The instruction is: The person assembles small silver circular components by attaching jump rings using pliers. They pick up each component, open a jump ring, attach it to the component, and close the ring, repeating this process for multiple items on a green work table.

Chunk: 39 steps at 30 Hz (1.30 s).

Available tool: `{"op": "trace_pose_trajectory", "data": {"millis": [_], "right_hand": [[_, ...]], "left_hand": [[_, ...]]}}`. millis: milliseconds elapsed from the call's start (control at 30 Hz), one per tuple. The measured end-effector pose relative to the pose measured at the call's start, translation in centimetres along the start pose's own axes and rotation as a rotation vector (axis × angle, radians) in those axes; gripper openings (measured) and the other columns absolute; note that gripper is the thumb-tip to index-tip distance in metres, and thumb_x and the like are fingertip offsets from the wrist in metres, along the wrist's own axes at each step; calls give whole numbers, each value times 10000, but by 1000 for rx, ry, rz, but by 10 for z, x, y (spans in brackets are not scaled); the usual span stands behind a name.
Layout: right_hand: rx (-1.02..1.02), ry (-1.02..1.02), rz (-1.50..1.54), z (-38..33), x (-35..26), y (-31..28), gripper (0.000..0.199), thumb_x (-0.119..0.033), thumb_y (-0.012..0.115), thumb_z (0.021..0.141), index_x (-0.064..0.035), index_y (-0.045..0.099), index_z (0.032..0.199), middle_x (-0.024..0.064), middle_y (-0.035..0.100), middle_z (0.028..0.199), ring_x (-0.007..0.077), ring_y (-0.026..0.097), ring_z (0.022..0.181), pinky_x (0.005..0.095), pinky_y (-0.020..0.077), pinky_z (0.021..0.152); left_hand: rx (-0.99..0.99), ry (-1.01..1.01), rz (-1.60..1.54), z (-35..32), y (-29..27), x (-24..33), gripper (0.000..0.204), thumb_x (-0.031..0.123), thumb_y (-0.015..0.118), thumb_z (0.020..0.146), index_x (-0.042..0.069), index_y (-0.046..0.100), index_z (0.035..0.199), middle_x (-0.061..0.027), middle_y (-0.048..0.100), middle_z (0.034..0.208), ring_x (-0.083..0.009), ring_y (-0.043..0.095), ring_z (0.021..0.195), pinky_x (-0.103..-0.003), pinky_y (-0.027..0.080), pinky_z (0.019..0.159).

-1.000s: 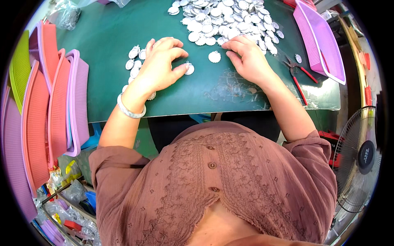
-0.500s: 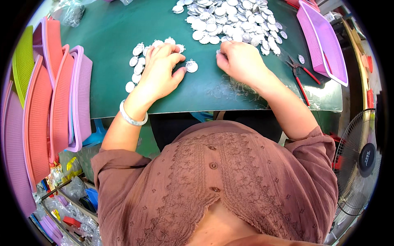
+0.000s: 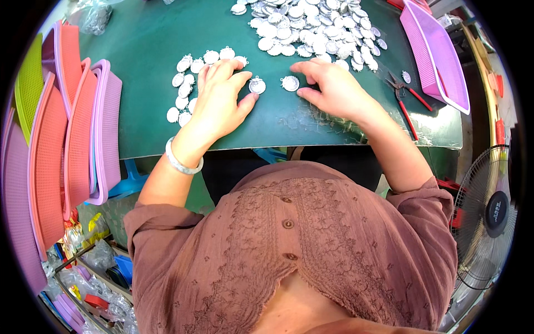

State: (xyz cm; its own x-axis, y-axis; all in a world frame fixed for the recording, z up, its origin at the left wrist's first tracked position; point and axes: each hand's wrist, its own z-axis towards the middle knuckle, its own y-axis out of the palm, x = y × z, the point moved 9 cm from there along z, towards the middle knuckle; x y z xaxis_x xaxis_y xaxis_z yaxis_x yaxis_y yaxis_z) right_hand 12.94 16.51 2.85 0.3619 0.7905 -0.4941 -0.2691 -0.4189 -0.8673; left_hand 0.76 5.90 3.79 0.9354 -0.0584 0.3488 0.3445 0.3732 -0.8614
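Observation:
My left hand [image 3: 221,99] lies over the table with its fingers spread, among a small group of round silvery metal pendants [image 3: 184,63]. One pendant [image 3: 257,85] lies face up just beyond the tip of its thumb. Opposite it, my right hand [image 3: 338,92] has thumb and forefinger parted. Beside those fingertips a pendant [image 3: 290,83] rests on the table, showing a raised rim and a small loop. The large heap of similar pendants [image 3: 317,28] spreads at the far side, behind my right hand. Both palms face down, so their undersides are hidden.
Red-handled pliers [image 3: 401,92] lie on the green table mat [image 3: 156,33], with a single pendant [image 3: 406,77] nearby. A purple basket [image 3: 436,61] stands at the right. Stacked plastic baskets [image 3: 108,128] line the left edge, and a fan [image 3: 489,217] is at lower right.
My right hand has opened from a pinch and drawn slightly right, and a pendant now shows on the table beside its fingertips. My left hand has barely moved.

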Motion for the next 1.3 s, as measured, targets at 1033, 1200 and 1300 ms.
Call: {"op": "trace_pose_trajectory", "data": {"millis": [1033, 1200, 1300], "right_hand": [[310, 362, -439, -169, 150, -103, 754, -393, 758, 737, -28, 477, 1334, 241, 417, 1391, 395, 383, 1297, 445, 323, 1077], [258, 371, -471, -165, 162, -99, 752, -424, 725, 766, 25, 474, 1314, 244, 491, 1325, 384, 440, 1259, 434, 332, 1068], [238, 383, -498, -164, 150, -99, 678, -382, 711, 792, 20, 494, 1294, 233, 520, 1281, 371, 473, 1216, 424, 356, 1040]], "left_hand": [[35, -5, 139, 16, 24, 45, 304, 220, 788, 689, 28, 672, 894, -132, 572, 1151, -320, 485, 1151, -449, 292, 1004], [39, -49, 21, 22, 22, 45, 242, 108, 761, 703, 44, 586, 858, -116, 594, 1090, -306, 524, 1049, -409, 357, 944], [77, -35, -117, 19, 22, 42, 232, 45, 731, 711, 45, 534, 834, -107, 612, 1021, -305, 547, 966, -391, 413, 869]]}}
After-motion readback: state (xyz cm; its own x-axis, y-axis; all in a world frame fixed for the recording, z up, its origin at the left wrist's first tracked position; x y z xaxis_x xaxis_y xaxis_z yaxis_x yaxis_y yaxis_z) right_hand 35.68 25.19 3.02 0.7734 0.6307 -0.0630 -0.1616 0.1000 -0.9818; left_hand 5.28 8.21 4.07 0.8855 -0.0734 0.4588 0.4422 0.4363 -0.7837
